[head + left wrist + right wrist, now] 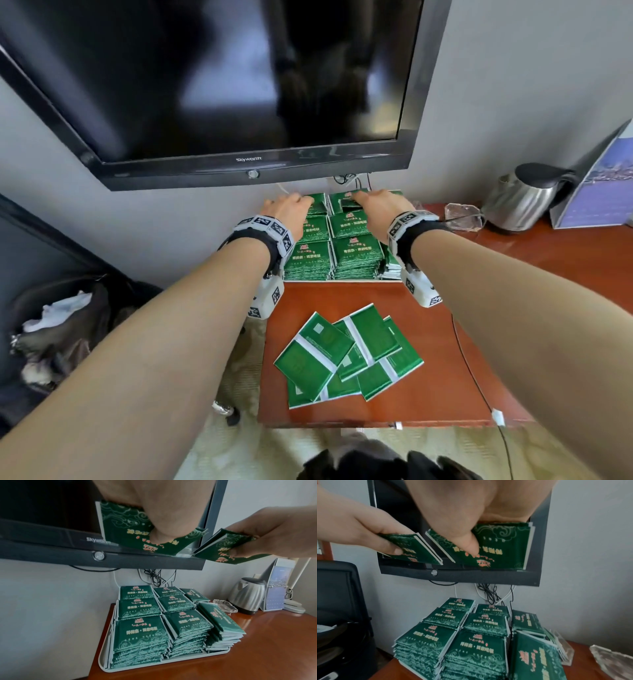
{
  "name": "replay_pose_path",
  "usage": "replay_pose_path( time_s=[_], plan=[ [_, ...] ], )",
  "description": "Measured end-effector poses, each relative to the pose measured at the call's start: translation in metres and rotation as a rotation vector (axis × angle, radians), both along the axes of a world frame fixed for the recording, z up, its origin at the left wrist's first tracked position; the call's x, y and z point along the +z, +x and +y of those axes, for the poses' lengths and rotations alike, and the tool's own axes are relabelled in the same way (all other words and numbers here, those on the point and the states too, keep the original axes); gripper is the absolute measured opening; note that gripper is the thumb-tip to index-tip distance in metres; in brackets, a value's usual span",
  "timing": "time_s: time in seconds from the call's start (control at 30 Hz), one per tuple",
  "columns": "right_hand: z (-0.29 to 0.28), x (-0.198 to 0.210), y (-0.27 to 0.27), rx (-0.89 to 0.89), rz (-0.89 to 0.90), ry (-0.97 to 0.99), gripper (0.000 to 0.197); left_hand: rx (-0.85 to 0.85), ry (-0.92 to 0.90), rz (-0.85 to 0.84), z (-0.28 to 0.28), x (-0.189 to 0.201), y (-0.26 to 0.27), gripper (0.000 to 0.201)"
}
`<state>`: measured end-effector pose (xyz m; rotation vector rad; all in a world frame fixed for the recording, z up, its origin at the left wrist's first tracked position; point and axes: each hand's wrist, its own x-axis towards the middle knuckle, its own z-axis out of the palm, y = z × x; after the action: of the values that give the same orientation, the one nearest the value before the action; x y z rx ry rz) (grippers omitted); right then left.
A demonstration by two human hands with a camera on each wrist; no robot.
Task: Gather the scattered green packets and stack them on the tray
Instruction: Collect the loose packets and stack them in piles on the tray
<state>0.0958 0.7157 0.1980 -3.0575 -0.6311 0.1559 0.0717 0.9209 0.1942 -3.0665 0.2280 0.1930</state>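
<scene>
Both hands hover over the far end of a white tray (342, 280) filled with tidy stacks of green packets (356, 255). My left hand (291, 202) pinches a few green packets (123, 524) between thumb and fingers. My right hand (371, 202) pinches another small bundle of packets (503, 545) the same way. The two bundles are held side by side, a little above the stacks (140, 632). Several loose packets (349, 356) lie overlapping, back side up, on the brown table (428, 394) near its front edge.
A black television (212, 85) hangs on the wall just above the tray. A steel kettle (520, 202), a glass ashtray (462, 214) and a brochure stand (596, 185) sit at the back right. A thin black cable (469, 363) crosses the table's right side.
</scene>
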Motion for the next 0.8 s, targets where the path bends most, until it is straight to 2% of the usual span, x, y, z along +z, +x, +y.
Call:
replay_pose_path(
  time_s=[0.23, 0.4, 0.57, 0.8],
  plan=[
    [0.006, -0.064, 0.024, 0.016, 0.171, -0.044, 0.059, 0.011, -0.054, 0.136, 0.008, -0.078, 0.013, 0.081],
    [0.012, -0.113, 0.028, 0.074, 0.217, -0.089, 0.071, 0.016, -0.062, 0.218, 0.016, -0.127, 0.009, 0.091],
    [0.011, -0.145, 0.028, 0.06, 0.232, -0.12, 0.081, 0.003, -0.06, 0.227, 0.024, -0.149, 0.013, 0.089],
    [0.006, -0.162, 0.036, 0.03, 0.219, -0.138, 0.094, -0.047, -0.092, 0.162, 0.014, -0.166, 0.027, 0.094]
  ],
)
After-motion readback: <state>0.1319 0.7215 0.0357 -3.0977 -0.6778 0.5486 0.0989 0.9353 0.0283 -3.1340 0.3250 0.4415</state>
